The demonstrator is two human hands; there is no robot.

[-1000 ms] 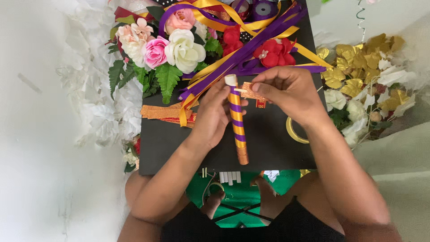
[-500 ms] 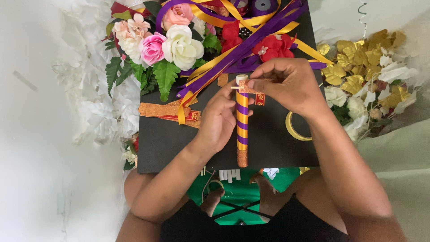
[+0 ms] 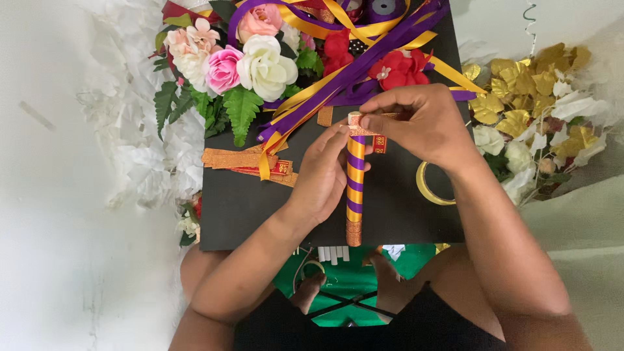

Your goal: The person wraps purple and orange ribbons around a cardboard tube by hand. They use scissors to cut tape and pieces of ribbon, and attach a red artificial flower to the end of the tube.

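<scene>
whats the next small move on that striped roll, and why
Probably press the glitter strip down around the top of the purple-and-gold striped roll. The right hand pinches the strip at the top end while the left hand steadies the roll on the black board; its bottom end already shows a matching band.

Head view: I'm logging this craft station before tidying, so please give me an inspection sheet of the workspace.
Surface: black board across the person's lap.
Job's things: purple-and-gold striped stick lying on the board, glitter trim at both ends.
Clutter: artificial flowers, purple and yellow ribbons, orange glitter strips, yellow tape ring.
Grippers: left hand steadies the stick; right hand pinches trim at its top end.
Cables: nothing seen.
Surroundings: gold and white leaves at right, white feathery trim at left, green item below the board.
</scene>
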